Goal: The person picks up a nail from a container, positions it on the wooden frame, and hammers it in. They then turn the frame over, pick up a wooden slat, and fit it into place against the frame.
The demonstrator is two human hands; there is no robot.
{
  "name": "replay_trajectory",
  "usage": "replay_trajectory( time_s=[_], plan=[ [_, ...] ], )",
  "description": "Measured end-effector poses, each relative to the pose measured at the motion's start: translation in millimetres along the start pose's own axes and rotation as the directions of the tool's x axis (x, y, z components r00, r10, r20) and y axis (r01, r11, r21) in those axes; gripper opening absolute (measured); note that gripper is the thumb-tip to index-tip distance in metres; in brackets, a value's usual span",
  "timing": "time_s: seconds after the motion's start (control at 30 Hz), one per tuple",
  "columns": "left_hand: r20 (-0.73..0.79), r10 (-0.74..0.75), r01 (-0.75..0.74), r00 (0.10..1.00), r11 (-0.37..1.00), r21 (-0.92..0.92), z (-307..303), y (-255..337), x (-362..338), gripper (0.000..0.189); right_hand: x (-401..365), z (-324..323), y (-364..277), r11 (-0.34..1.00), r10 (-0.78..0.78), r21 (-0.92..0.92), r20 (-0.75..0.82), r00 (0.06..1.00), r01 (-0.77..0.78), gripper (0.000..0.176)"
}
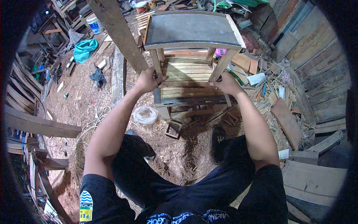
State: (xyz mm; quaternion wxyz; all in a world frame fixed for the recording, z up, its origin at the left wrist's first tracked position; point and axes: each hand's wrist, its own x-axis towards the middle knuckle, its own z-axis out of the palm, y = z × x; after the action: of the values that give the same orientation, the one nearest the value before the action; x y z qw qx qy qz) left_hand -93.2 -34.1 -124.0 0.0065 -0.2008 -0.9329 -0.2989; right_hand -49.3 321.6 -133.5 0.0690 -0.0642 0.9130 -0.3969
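Observation:
A small wooden table (192,28) with a dark grey top and pale wooden edges stands in front of me, over a low bench of wooden slats (186,71). My left hand (147,80) is closed around the lower end of its near left leg (155,61). On the other side, my right hand (226,83) grips the foot of the near right leg (223,64). Both sets of fingers are partly hidden by the legs. Between my hands lie the pale slats, side by side.
A thick timber post (117,33) slants down beside my left hand. A clear plastic bag (145,115) and a small wooden frame (173,129) lie on sawdust near my feet. Wood offcuts (287,121) are piled at right; a teal bag (85,50) lies at left.

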Motion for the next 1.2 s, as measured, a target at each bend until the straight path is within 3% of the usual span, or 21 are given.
replay_trajectory(
  time_s=[0.13,0.37,0.47,0.77,1.03,1.2],
  plan=[
    [-0.017,0.085,-0.085,0.996,0.996,0.001,7,-14,6,0.044,-1,1,2,1.000,-0.021,0.009,-0.039,0.999,0.022,0.033],
    [-0.030,0.073,-0.074,0.997,0.997,-0.032,6,-11,4,0.045,1,0,0,1.000,-0.018,0.005,0.009,1.000,0.018,0.040],
    [-0.002,0.037,-0.037,0.999,0.999,0.036,7,-13,6,0.044,6,4,11,1.000,-0.016,-0.014,-0.023,1.000,0.016,0.040],
    [-0.036,0.125,-0.127,0.991,0.991,-0.053,6,-9,4,0.041,7,4,13,1.000,-0.019,-0.009,-0.021,1.000,0.018,0.042],
    [0.005,0.015,-0.015,1.000,1.000,0.014,4,-7,3,0.041,4,3,8,0.999,0.046,0.022,-0.009,0.999,-0.046,0.039],
    [-0.003,-0.002,0.002,1.000,1.000,0.012,-1,1,0,0.041,-1,0,-1,0.999,-0.004,-0.039,-0.021,1.000,0.003,0.035]
  ],
)
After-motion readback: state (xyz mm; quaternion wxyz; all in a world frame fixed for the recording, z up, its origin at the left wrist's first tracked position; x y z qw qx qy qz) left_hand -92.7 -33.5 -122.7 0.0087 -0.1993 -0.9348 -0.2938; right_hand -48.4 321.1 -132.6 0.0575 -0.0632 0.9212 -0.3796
